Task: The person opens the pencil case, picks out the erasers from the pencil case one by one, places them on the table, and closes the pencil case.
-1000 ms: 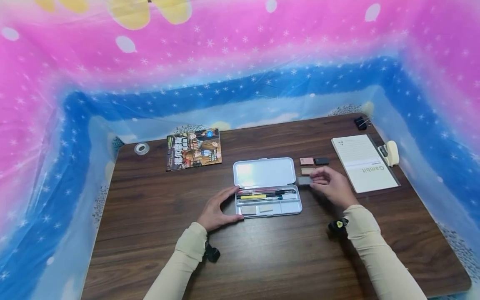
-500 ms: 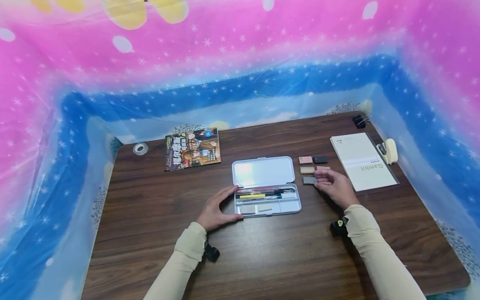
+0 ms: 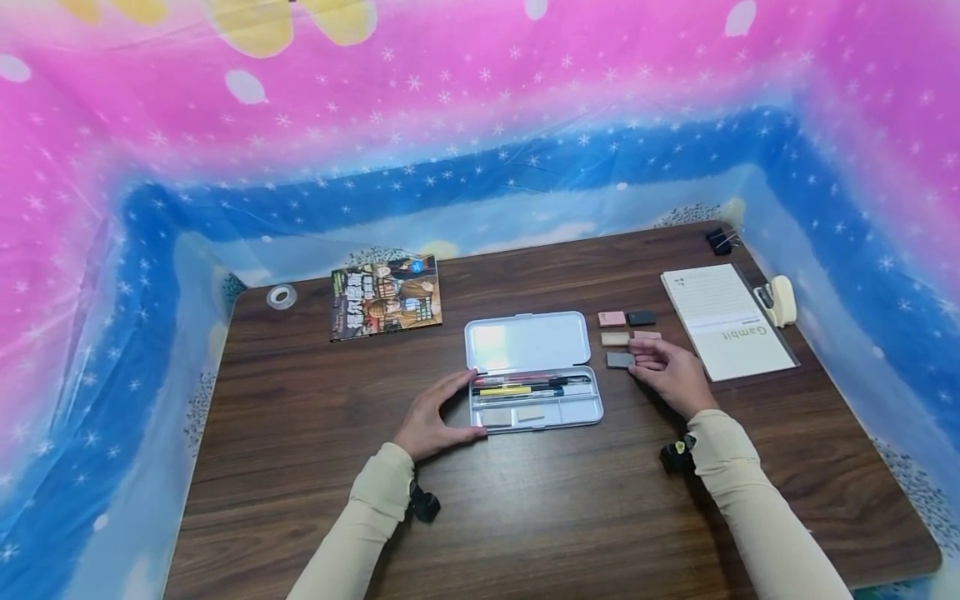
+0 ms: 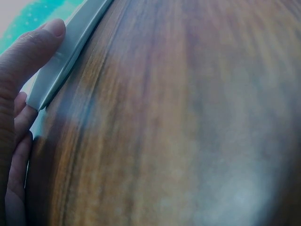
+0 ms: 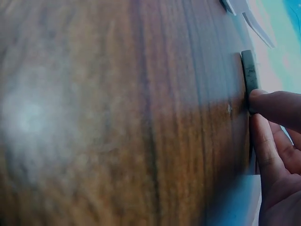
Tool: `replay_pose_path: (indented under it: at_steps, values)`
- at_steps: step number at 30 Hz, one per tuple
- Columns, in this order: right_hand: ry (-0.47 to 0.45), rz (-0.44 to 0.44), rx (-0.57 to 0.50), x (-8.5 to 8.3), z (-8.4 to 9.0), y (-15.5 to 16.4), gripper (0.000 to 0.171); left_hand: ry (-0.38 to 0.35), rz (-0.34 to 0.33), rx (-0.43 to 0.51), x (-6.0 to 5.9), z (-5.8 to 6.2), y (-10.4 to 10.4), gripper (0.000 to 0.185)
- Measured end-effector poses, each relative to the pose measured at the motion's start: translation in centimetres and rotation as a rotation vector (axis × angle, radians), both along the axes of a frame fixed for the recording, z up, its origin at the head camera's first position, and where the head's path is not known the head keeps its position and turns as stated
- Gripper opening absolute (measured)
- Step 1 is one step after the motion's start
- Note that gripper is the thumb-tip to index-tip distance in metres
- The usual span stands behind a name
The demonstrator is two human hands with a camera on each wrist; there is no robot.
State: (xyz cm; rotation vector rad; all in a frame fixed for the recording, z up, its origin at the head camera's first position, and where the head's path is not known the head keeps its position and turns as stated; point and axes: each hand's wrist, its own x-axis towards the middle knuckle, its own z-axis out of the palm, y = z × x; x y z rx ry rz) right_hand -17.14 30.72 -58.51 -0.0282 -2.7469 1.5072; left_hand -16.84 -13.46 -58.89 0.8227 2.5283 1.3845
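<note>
Dark wood-grain desk (image 3: 300, 467), curtained on three sides by pink and blue starred plastic sheeting (image 3: 480, 125).

Left hand (image 3: 435, 417) rests on the desk at the left end of the open white pencil case (image 3: 534, 392), which lies near the desk's centre. Thumb and fingers are spread around the case's near-left corner; the left wrist view shows the thumb pressed flat along the case rim (image 4: 70, 52). This reads as a steadying hold, not a lift.

Right hand (image 3: 671, 371) lies just right of the case. Its fingertips touch the grey eraser (image 3: 619, 360); the right wrist view confirms a fingertip against that eraser's end (image 5: 249, 77). Whether it is pinched or merely touched cannot be told. The eraser sits flat on the desk, between case and hand.

Three more erasers lie just behind: pink (image 3: 611, 318), black (image 3: 641, 317), tan (image 3: 614, 339).

Judged step: collecting the grey eraser for the case's lower compartment, where two erasers (image 3: 513, 415) already lie. The next move calls for a firm pinch, a lift clear of the case rim, and placement in the free space

Also present: notepad (image 3: 723, 321), comic book (image 3: 386, 296), tape roll (image 3: 282, 296)
</note>
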Motion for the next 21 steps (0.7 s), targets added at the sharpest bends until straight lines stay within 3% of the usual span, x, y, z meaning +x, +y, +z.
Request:
replay_pose_path:
  at_steps: [4,8,13,17,21]
  values:
    - [0.060,-0.002,0.016,0.5,0.9,-0.7,0.042,0.000,-0.005,-0.003,-0.1,0.0,0.0,0.092]
    - [0.126,0.027,0.020,1.3,2.9,-3.4,0.038,-0.002,-0.005,0.005,0.0,0.1,-0.1,0.091]
    - [0.177,0.199,-0.001,2.5,4.5,-9.1,0.033,0.000,0.002,0.007,-0.1,0.2,-0.1,0.092]
    - [0.194,0.368,-0.013,3.3,4.4,-13.1,0.030,0.010,0.001,-0.004,-0.1,0.1,-0.2,0.093]
    - [0.167,0.468,0.020,3.5,3.8,-15.9,0.029,0.018,-0.004,-0.007,-0.1,-0.1,-0.2,0.093]
